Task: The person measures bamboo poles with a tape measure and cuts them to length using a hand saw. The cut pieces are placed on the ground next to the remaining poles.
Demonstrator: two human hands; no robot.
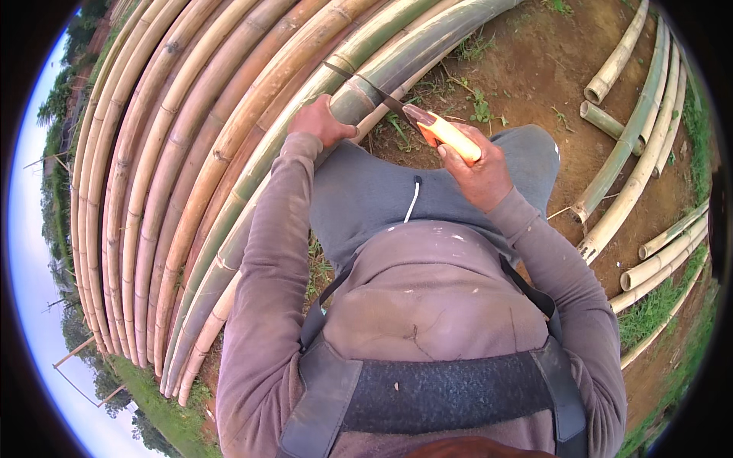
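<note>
A thick green bamboo pole (pixel 397 65) runs across in front of my legs, at the near side of a row of poles. My left hand (pixel 324 122) grips this pole from above, its thumb pointing right. In my right hand (pixel 479 169) is a hand saw (pixel 452 139) with an orange and yellow handle, the fingers wrapped round it. The saw's dark blade lies across the green pole, just beyond my left hand, and its far end reaches over toward the neighbouring pole. How deep the blade sits in the bamboo I cannot tell.
Many long tan bamboo poles (pixel 179 130) lie side by side on the left. At the right, several cut bamboo pieces (pixel 611 195) rest on brown soil (pixel 534 65). Short grass (pixel 645 320) grows at the lower right, and small weeds (pixel 481 107) stand beside the green pole.
</note>
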